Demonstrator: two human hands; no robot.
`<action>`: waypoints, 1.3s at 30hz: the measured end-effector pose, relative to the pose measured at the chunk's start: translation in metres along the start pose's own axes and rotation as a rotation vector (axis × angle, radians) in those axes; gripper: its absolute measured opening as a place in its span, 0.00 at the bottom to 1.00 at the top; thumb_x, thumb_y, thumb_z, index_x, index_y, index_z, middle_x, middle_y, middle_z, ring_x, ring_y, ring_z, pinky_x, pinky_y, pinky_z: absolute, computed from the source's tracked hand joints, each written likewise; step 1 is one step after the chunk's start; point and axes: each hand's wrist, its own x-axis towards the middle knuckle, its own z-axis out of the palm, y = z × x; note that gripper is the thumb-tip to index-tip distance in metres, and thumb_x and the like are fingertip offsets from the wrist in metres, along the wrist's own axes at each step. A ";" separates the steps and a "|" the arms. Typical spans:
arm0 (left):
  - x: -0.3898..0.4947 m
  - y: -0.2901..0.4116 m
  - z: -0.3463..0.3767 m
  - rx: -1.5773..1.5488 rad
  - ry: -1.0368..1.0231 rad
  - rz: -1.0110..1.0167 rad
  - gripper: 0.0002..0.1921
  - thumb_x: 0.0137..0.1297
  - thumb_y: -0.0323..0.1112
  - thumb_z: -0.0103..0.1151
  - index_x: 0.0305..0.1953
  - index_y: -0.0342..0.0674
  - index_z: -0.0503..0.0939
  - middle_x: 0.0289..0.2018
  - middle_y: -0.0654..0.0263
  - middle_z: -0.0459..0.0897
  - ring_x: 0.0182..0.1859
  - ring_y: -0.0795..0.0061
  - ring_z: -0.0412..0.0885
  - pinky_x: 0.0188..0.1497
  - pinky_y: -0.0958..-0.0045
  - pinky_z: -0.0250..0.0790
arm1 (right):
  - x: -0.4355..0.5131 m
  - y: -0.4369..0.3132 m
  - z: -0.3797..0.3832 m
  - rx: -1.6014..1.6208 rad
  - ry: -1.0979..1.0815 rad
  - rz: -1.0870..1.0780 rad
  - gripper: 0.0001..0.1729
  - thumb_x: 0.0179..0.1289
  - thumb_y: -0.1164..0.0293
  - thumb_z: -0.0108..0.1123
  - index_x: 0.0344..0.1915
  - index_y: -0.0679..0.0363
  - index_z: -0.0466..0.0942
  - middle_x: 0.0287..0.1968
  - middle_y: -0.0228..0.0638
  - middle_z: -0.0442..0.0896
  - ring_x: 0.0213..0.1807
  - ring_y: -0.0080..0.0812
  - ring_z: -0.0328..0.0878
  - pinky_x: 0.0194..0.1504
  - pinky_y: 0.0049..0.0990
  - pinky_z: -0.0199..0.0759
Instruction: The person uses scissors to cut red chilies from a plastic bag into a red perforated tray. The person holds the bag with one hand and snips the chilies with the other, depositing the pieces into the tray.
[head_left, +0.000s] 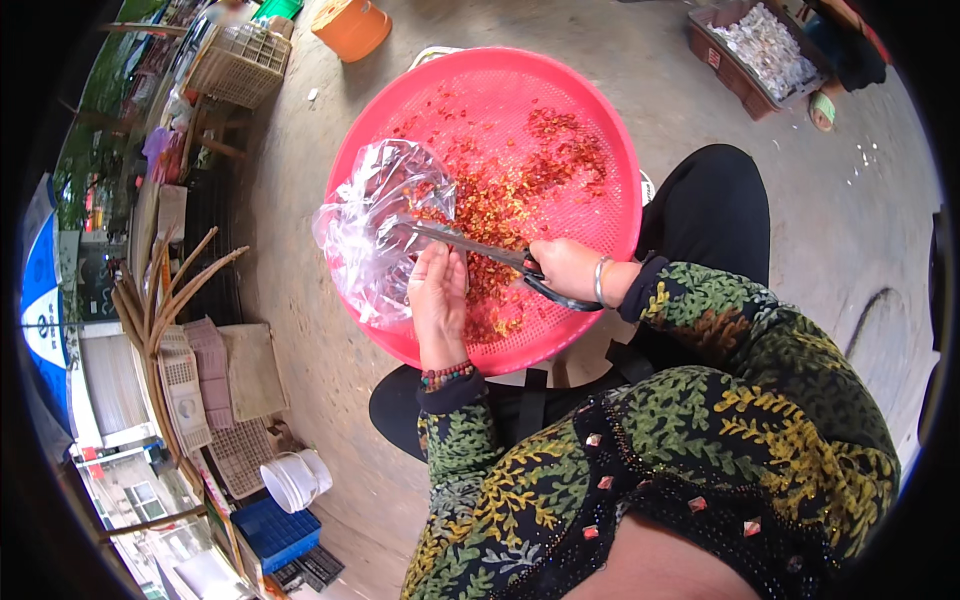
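Observation:
My right hand (566, 268) grips a pair of scissors (480, 246) by its black handles, the long blades pointing left. Just below the blades, the fingertips of my left hand (439, 296) pinch a small red chili piece (451, 246), mostly hidden by fingers and steel. Both hands are over a round pink plastic sieve tray (585, 315). Cut red chili pieces with yellow seeds (495, 206) lie heaped across its middle and scattered to the upper right. A clear plastic bag (367, 240) rests on the tray's left side, beside and partly behind the left fingers; some red pieces show through it.
An orange bucket (351, 30) stands on the concrete floor (300, 195) beyond the tray. At upper right, a brown crate (739, 79) holds whitish pieces near another person's slippered foot (822, 111). Plastic crates (241, 64), white buckets (289, 480) and a blue crate (276, 531) line the left.

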 end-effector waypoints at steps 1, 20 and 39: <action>0.001 -0.002 0.002 0.001 0.002 -0.010 0.08 0.60 0.25 0.60 0.41 0.37 0.76 0.34 0.66 0.82 0.34 0.78 0.81 0.36 0.82 0.77 | 0.000 0.000 -0.001 0.015 0.000 0.016 0.30 0.56 0.47 0.61 0.27 0.68 0.72 0.24 0.55 0.77 0.31 0.55 0.78 0.34 0.41 0.72; 0.004 -0.003 -0.001 -0.166 -0.023 0.045 0.11 0.62 0.22 0.56 0.46 0.36 0.74 0.39 0.64 0.81 0.38 0.79 0.80 0.41 0.83 0.77 | -0.005 0.004 -0.013 -0.081 0.136 -0.135 0.42 0.44 0.37 0.64 0.34 0.69 0.68 0.36 0.54 0.74 0.42 0.54 0.73 0.44 0.42 0.68; 0.003 -0.002 0.001 -0.139 -0.153 0.060 0.07 0.64 0.24 0.55 0.43 0.37 0.76 0.36 0.65 0.82 0.35 0.79 0.81 0.39 0.81 0.77 | -0.004 0.007 -0.011 -0.051 0.101 -0.175 0.42 0.43 0.41 0.68 0.39 0.69 0.67 0.37 0.51 0.72 0.43 0.53 0.71 0.44 0.40 0.68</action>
